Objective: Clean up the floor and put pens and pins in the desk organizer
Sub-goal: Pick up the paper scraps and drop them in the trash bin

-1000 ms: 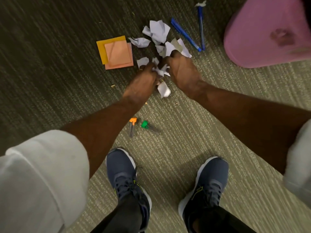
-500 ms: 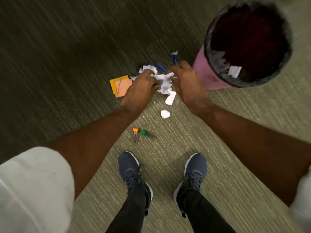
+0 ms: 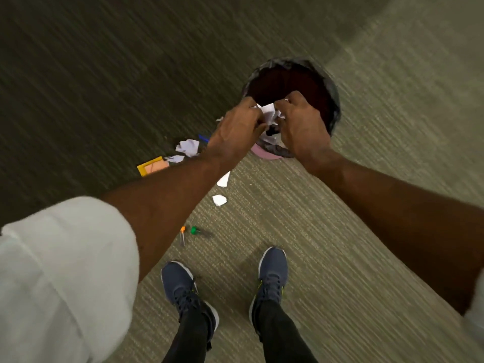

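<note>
My left hand [image 3: 237, 129] and my right hand [image 3: 301, 127] together clutch a bunch of crumpled white paper scraps [image 3: 268, 112] over the open mouth of the pink waste bin [image 3: 332, 90] with its black liner. More paper scraps [image 3: 188, 147] lie on the carpet to the left, and two small pieces [image 3: 219, 199] lie nearer my feet. A blue pen [image 3: 203, 138] peeks out beside my left wrist. An orange push pin [image 3: 182, 233] and a green push pin [image 3: 194, 230] rest on the floor in front of my shoes.
Yellow and orange sticky notes [image 3: 152, 166] lie on the carpet at the left. My two dark blue shoes [image 3: 272, 271] stand below the pins. The desk organizer is out of sight.
Both hands rose from the floor with the gathered paper and moved up and right over the bin. A few scraps dropped back on the carpet. The view pulled back as I stood up.
</note>
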The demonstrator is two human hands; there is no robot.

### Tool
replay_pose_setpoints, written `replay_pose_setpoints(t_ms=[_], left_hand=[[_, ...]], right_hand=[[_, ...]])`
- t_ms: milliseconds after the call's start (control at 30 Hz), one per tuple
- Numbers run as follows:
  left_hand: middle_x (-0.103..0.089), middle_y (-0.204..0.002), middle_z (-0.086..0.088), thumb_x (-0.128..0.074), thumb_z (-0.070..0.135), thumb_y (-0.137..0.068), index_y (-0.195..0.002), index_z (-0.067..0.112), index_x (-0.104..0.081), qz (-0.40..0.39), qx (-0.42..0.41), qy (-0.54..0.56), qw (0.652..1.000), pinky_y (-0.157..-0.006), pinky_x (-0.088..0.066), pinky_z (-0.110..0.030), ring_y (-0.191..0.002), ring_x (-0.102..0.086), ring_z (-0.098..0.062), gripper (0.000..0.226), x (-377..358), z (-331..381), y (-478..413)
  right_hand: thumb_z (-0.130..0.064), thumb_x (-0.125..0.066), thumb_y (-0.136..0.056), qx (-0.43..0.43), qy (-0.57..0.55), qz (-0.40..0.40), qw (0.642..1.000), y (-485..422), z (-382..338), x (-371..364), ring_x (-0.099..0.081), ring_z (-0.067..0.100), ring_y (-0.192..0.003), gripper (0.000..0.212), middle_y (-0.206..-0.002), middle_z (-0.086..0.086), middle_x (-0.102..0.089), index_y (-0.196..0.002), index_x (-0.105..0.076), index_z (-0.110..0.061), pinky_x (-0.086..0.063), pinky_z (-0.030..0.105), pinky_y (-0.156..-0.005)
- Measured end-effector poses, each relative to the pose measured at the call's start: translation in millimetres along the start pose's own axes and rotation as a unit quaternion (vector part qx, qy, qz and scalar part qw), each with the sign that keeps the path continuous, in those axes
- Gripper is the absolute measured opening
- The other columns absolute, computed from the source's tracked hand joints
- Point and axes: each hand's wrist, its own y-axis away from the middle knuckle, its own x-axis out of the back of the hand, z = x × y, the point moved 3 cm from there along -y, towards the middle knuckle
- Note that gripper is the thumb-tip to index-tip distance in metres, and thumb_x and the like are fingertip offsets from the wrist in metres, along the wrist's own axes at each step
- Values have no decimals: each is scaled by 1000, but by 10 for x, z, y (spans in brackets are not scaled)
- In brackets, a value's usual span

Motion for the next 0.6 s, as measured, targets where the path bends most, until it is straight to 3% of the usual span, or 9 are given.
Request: replay_pose_setpoints(t_ms=[133,267,433,533,600], left_hand=[[-56,-113,-13,-62,24,-92,-99,9,-70,-18,0,-21,1000,-77,-53,-42,-93,-63,-34,18,-160,166,-237],[-59,-123,-12,-57,22,-95,-102,15,-70,-28,2,-24,999,-84,-46,-33,-105,-59,-30,17,-321,247,-387],[-48,-141,-17,-59,17,-93,-105,8,-69,-41,3,-43,998,-101,-46,-42,-125,-52,-34,18,-425,320,-505],[-34,-155,-15,-63,6,-90,-109,6,-69,-42,10,-42,998,-103,-45,-35,-135,-47,-31,20,-463,312,-546],[-37,-154,-12,-62,6,-91,-121,4,-65,-37,15,-25,999,-97,-43,-22,-135,-47,-26,30,-466,316,-555]], right_hand=[[-10,-67,-87,3,-7,-12,1000,61,294,-34,-65,36,-93,25,-135,13,-47,-110,-61,-6,-57,43,-71],[-1,-64,-87,-12,-1,-29,999,124,485,-109,-60,39,-115,39,-156,12,-32,-125,-56,-9,-56,42,-83],[-7,-66,-88,-23,-41,-54,997,175,614,-84,-54,39,-126,50,-162,13,-22,-135,-53,-10,-53,44,-96],[1,-64,-87,-12,-36,-51,998,155,694,-87,-55,39,-125,53,-163,13,-20,-138,-52,-11,-55,46,-94],[6,-62,-87,-4,-21,-47,999,135,734,-100,-54,37,-128,56,-164,14,-18,-140,-52,-11,-55,43,-97]])
